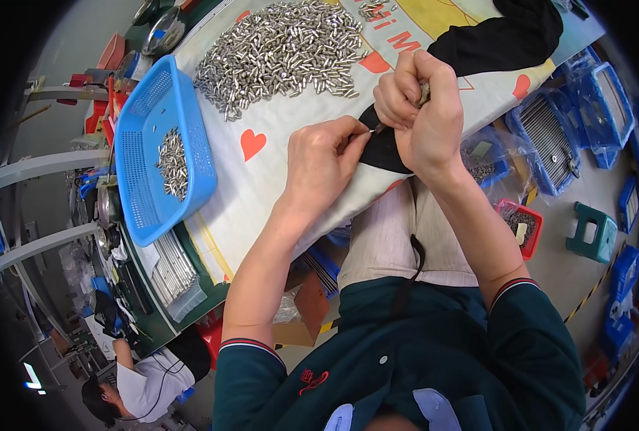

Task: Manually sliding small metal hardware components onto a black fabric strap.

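My left hand (pixel 319 161) is closed in a pinch, thumb and forefinger on a small silver metal part (pixel 372 131) whose tip barely shows. Right beside it my right hand (pixel 427 108) makes a fist round a slim hand tool (pixel 425 93); its kind is mostly hidden by the fingers. The tool's thin end points at the pinched part. Beneath both hands lies a black cloth (pixel 382 152) at the table's near edge. Beyond them a big heap of small silver metal parts (pixel 280 54) spreads over the heart-patterned tablecloth (pixel 240 183).
To the left stands a blue plastic basket (pixel 203 161) with some metal parts inside. Black fabric (pixel 499 43) lies at the far right. Blue trays (pixel 542 136), a red bin (pixel 531 233) and a green stool (pixel 592 231) are on the right. Another person (pixel 147 381) sits at lower left.
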Motion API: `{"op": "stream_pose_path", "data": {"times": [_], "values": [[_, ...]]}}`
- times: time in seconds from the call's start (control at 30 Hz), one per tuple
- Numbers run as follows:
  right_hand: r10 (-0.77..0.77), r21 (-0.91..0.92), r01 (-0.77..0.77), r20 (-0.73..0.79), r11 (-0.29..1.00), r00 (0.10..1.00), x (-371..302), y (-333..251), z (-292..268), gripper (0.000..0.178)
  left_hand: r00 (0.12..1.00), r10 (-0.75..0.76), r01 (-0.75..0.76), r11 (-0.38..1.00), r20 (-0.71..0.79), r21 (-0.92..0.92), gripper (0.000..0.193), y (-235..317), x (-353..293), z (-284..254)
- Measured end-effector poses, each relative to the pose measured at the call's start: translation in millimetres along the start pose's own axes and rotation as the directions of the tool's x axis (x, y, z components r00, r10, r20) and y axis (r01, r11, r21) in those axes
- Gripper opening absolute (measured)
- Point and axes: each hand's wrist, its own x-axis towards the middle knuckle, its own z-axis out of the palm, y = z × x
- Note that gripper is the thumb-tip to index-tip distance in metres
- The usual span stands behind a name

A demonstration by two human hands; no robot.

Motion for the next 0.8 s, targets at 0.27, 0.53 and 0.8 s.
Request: {"op": "stream_pose_path", "data": {"times": [0.27, 0.53, 0.8], "values": [[-0.020, -0.053, 0.020, 0.007, 0.998, 1.000, 3.6, -0.3, -3.0, 0.033, 1.000, -0.022, 0.022, 1.000, 0.017, -0.008, 0.006, 1.9, 6.6, 4.4], [-0.099, -0.238, 0.115, 0.080, 0.965, 0.992, 4.4, 15.8, 10.7, 0.033, 0.997, 0.067, -0.068, 0.997, -0.024, -0.048, 0.005, -11.7, 5.2, -1.7], [0.053, 0.063, -0.054, 0.016, 0.997, 0.998, -3.8, 9.0, 8.0, 0.034, 0.998, 0.064, -0.065, 0.997, -0.021, -0.046, 0.015, -10.7, -7.4, 3.0]]}}
